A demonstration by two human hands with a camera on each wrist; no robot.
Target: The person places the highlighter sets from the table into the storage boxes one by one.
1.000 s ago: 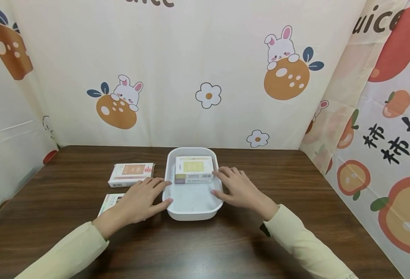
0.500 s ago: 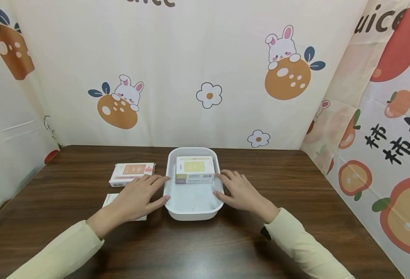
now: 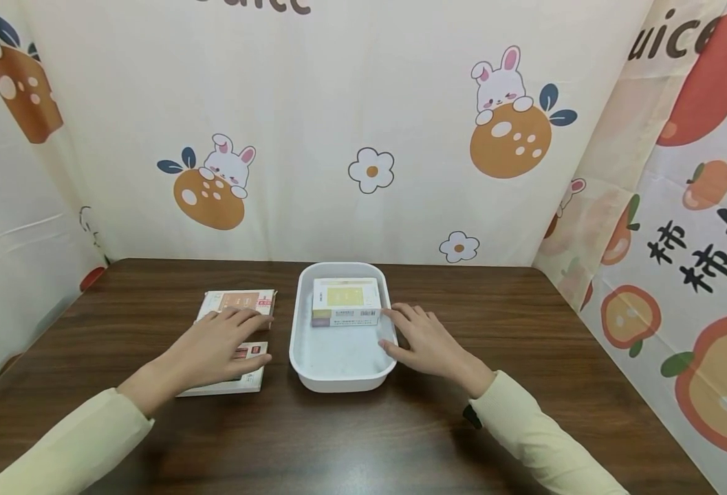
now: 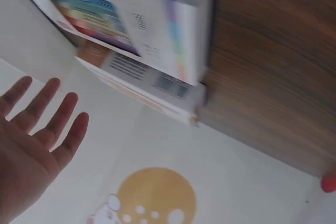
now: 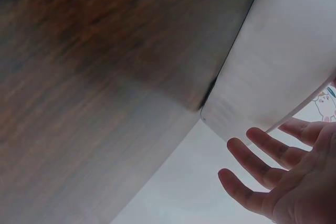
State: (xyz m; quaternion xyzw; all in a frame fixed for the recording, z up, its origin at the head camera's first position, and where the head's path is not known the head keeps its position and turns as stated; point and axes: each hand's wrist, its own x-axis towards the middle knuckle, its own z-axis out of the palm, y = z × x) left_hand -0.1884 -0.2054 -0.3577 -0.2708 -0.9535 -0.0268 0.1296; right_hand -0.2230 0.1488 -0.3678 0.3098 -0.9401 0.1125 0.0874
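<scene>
Taking the tray as the middle of the clock, with twelve away from the person, the pale left sleeve (image 3: 69, 447) comes in from eight o'clock and the right sleeve (image 3: 536, 440) from four, both over the dark wooden table (image 3: 351, 440). Nearest of the packages is a white box (image 3: 252, 380) at about eight o'clock, partly hidden by the left hand (image 3: 211, 347). Half a second ago that hand was at the tray's nine o'clock edge; now it is over the boxes on that side, uncovering more of the white box. Its grip is spread and holds nothing. The right hand (image 3: 421, 340) has stayed at three o'clock, fingertips by the rim, its grip loosely spread; I cannot tell whether it touches. The white tray (image 3: 338, 357) itself lies as before. Inside it, toward twelve, rests the yellow-fronted box (image 3: 346, 299), unmoved. A box with an orange panel (image 3: 239, 299) lies at ten o'clock, the left fingers covering its near edge. Farthest, at twelve, hangs a cream cloth (image 3: 313, 82) printed with rabbits and flowers.
</scene>
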